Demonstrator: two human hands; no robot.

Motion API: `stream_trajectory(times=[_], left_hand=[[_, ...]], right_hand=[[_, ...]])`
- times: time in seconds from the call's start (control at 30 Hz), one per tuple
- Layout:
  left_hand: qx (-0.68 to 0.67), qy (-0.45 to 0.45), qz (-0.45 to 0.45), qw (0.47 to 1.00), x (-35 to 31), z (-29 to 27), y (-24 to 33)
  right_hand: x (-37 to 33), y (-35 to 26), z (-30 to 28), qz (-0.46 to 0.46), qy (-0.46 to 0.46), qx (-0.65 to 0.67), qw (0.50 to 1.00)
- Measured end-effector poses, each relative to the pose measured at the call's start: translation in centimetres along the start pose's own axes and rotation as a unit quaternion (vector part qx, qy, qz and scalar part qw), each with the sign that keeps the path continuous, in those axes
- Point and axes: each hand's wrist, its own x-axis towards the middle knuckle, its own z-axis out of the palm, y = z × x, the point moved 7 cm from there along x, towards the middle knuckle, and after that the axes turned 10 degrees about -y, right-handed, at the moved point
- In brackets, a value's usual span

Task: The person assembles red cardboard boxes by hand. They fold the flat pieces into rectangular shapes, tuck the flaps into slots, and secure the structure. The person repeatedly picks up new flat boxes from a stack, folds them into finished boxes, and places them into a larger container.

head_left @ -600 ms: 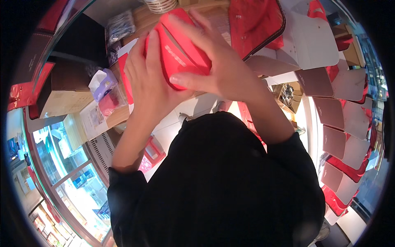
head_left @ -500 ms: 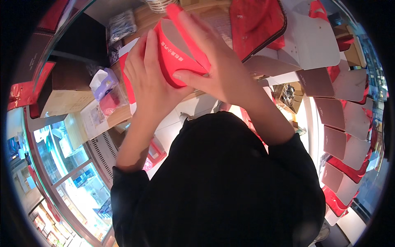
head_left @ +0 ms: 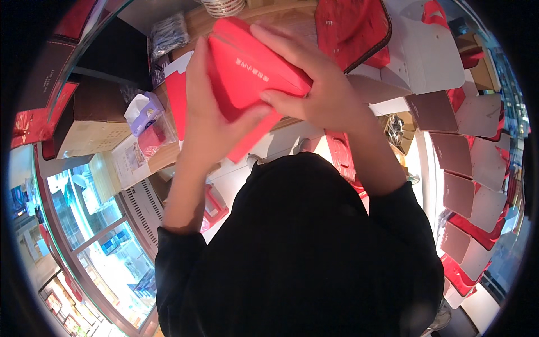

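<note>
A red cardboard box [head_left: 252, 70] with pale print on its front panel is held up in front of me, over the wooden table. My left hand [head_left: 210, 112] grips its left side, thumb stretched along the lower edge. On the opposite side, my right hand [head_left: 320, 84] has its fingers over the top edge and its thumb against the front panel. A red flap or panel hangs below the box, between my hands. Behind my left hand lies another flat red piece [head_left: 177, 98]. The box's far side is hidden.
To the left are a purple tissue box [head_left: 144, 111] and a brown carton [head_left: 92, 135]. A clear plastic packet [head_left: 169, 32] and a roll [head_left: 223, 7] lie at the back of the wooden table [head_left: 275, 17]. Rows of open red boxes with pale flaps [head_left: 485, 163] line the right.
The gap at the box's top, where a greyish inside showed, has closed as the panels came together. The box has tilted, and my right hand has moved slightly right and down.
</note>
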Motion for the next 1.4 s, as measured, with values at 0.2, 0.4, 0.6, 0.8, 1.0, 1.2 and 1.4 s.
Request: stream_trajectory(times=[0.2, 0.4, 0.6, 0.8, 1.0, 1.2, 1.4], left_hand=[[-0.229, -0.097, -0.063, 0.967, 1.0, -1.0, -2.0], [-0.263, -0.079, -0.083, 0.958, 0.6, -0.5, -2.1], [-0.248, -0.081, -0.116, 0.958, 0.2, 0.3, -1.8], [-0.245, -0.054, -0.118, 0.961, -0.5, 0.6, -2.2], [-0.207, -0.04, -0.168, 0.963, -1.6, 1.1, -3.9], [-0.221, 0.032, -0.19, 0.956, -0.8, 0.7, -7.6], [-0.271, 0.111, -0.209, 0.933, -0.8, 1.1, -8.6]], right_hand=[[0.3, -0.9, 0.0, -0.087, -0.103, 0.051, 0.989], [0.3, -0.4, 0.2, -0.072, -0.114, 0.049, 0.99], [0.6, 0.9, -0.2, 0.021, -0.101, 0.096, 0.99], [0.9, 1.3, -0.2, 0.047, -0.087, 0.081, 0.992], [0.9, 3.4, 0.5, 0.092, -0.03, 0.077, 0.992], [3.6, 9.3, 1.9, 0.172, -0.054, 0.159, 0.971], [5.3, 11.3, 3.5, 0.296, -0.042, 0.401, 0.866]])
